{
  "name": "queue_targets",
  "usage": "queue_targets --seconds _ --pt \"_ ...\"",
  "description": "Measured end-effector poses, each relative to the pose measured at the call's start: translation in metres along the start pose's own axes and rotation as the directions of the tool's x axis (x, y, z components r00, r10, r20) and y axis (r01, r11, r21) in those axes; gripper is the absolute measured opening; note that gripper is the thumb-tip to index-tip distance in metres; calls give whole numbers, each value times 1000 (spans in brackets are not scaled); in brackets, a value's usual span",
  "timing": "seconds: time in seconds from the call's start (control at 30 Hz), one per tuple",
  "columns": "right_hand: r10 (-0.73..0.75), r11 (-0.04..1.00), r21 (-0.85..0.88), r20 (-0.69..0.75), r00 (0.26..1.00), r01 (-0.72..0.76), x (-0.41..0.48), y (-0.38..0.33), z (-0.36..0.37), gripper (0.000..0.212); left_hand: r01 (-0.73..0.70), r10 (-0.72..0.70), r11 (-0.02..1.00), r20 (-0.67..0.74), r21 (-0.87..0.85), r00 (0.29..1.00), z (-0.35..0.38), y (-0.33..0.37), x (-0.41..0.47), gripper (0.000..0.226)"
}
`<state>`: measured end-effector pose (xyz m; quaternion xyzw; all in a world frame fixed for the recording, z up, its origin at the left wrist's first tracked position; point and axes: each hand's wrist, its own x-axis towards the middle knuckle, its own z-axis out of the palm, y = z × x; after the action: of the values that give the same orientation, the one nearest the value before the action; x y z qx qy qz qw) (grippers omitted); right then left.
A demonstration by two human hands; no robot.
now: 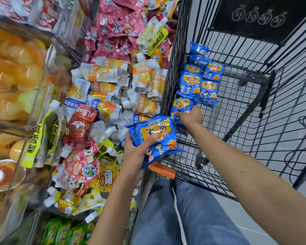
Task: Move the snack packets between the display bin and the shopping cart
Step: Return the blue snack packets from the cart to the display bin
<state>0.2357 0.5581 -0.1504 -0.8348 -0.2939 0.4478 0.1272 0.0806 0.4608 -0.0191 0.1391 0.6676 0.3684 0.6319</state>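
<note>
The left hand (136,151) grips a stack (155,137) of blue packets. They are glossy foil with an orange band, yellow characters and cartoon children. The thumb lies over the front and the fingers curl beneath. The stack hangs over the near-left corner of the cart (254,96), just above its orange handle (163,169). The right hand (191,118), ahead of the left and inside the cart, pinches one such packet (181,105) close to the left wire wall. Beyond its fingertips a pile (200,82) of the same packets lies along that wall. To its right the wire floor is bare. Left of the left hand, the bin (48,89) is heaped with pouches (104,75).
</note>
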Motion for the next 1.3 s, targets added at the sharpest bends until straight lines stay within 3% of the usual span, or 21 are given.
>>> queue_targets --seconds 0.17,0.33,0.43,0.5,0.57,0.63,0.73,0.83,0.97,1.03,1.1,1.17,1.23,1.27,1.3 --pt "-80 907 421 90 993 35 -41 -1 -39 22 -20 20 1000 -51 -1 998 -9 -3 -1 75" --pt "-324 696 717 285 902 24 -106 -5 -91 22 -37 41 998 -108 43 993 -13 1 -4 96" --pt "-311 725 682 449 838 -96 -136 -8 -93 23 -12 18 997 -74 82 997 -8 6 -9 106" --pt "-313 758 647 472 824 -82 -149 -9 -89 17 13 -10 997 -49 75 999 1 11 -15 117" --pt "-258 749 641 515 818 -167 -155 -11 -85 39 67 -67 998 -4 -18 998 8 15 -23 128" --pt "-241 737 638 555 796 -222 -157 -11 -84 54 84 -80 995 57 -60 995 14 22 -30 122" --pt "-336 787 607 570 750 -108 -161 -9 -82 40 92 -87 994 88 -58 992 19 24 -35 132" --pt "-380 811 583 598 705 -58 -165 -12 -78 42 104 -90 987 121 -119 989 18 24 -35 109" --pt "-368 855 516 683 631 -60 -160 -20 -74 40 161 -144 963 91 -215 985 8 23 -30 143" --pt "-347 838 540 643 683 -83 -139 -21 -71 35 113 -99 975 82 -193 992 -3 25 -26 126" --pt "-167 808 569 473 865 -155 -105 -21 -61 29 87 -74 980 77 -180 994 -15 25 -21 112" --pt "36 876 462 224 974 -138 -66 -16 -44 25 57 -47 986 63 -157 997 -25 25 -15 106" --pt "91 947 300 104 990 -119 -33 -9 -25 21 52 -44 990 61 -133 997 -31 23 -11 99" --pt "104 970 210 101 989 -123 -20 -5 -15 29 64 -57 991 62 -121 996 -33 22 -10 102" --pt "114 986 109 97 989 -124 -9 -2 -6 53 79 -73 991 59 -108 996 -33 20 -9 111"
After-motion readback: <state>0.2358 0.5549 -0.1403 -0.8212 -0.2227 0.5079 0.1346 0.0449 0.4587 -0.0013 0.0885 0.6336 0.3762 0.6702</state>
